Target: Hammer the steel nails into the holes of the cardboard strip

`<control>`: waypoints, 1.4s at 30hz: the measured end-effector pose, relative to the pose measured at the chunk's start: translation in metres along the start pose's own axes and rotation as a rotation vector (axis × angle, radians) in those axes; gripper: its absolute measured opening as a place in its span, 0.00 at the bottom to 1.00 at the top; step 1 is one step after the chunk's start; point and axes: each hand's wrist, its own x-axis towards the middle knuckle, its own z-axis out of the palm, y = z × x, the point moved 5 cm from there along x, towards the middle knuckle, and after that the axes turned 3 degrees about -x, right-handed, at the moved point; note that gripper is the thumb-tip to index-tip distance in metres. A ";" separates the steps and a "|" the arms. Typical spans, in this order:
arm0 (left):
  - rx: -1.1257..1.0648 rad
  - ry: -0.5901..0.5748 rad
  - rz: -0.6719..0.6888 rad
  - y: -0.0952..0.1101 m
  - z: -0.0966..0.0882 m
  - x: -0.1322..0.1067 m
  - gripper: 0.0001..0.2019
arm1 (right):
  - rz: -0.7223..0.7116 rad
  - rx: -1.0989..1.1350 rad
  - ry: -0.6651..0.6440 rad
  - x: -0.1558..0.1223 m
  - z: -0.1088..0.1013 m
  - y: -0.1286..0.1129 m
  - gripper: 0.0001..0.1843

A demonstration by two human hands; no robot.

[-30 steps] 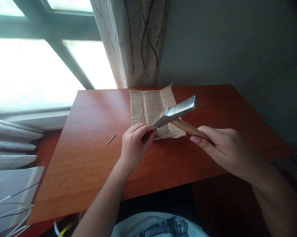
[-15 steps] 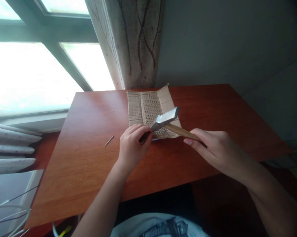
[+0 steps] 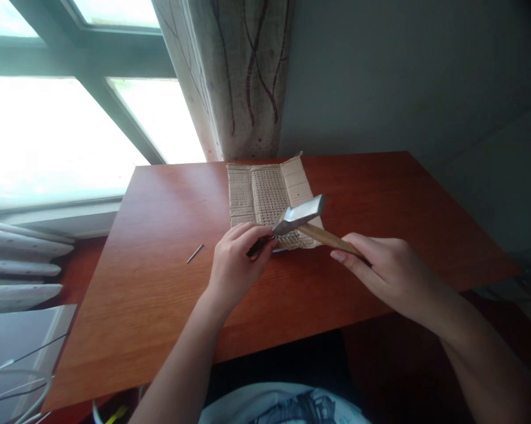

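Note:
A hammer [image 3: 307,209] with a silvery head is tilted over the near end of a piece of cardboard [image 3: 241,191]. My right hand [image 3: 375,259] grips its wooden handle, with the thumb along the side. By the thin end of the hammer head, my left hand [image 3: 238,253] has thumb and forefinger closed in a pinch. Whatever lies between those fingers is hidden. Rows of small holes cover the cardboard's middle panel, and several thin metal pieces [image 3: 292,238] show at its near end. To the left of my left hand lies a nail [image 3: 195,253].
The brown wooden table [image 3: 159,312] stands by a bright window [image 3: 57,135]. Behind it are a patterned curtain [image 3: 251,76] and a dark wall [image 3: 380,82]. Cables [image 3: 22,383] hang at the lower left.
The hammer head and my right hand have moved very slightly to the right. My left hand stays pinched in nearly the same place, and the nail has not moved.

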 end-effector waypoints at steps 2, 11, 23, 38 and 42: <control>0.075 0.005 0.017 0.002 -0.004 -0.001 0.05 | 0.016 0.012 0.002 0.000 -0.003 0.000 0.18; 0.231 -0.049 0.009 -0.002 -0.002 -0.004 0.05 | 0.015 0.012 -0.003 -0.002 -0.007 -0.003 0.15; 0.127 -0.024 -0.011 -0.008 -0.001 -0.005 0.05 | 0.067 0.055 -0.081 0.002 0.015 -0.001 0.17; 0.080 -0.022 -0.032 -0.009 0.000 -0.005 0.04 | 0.085 0.032 -0.103 0.003 0.025 0.000 0.17; 0.068 -0.020 -0.032 -0.009 -0.001 -0.005 0.04 | 0.087 0.041 -0.086 0.002 0.025 0.000 0.17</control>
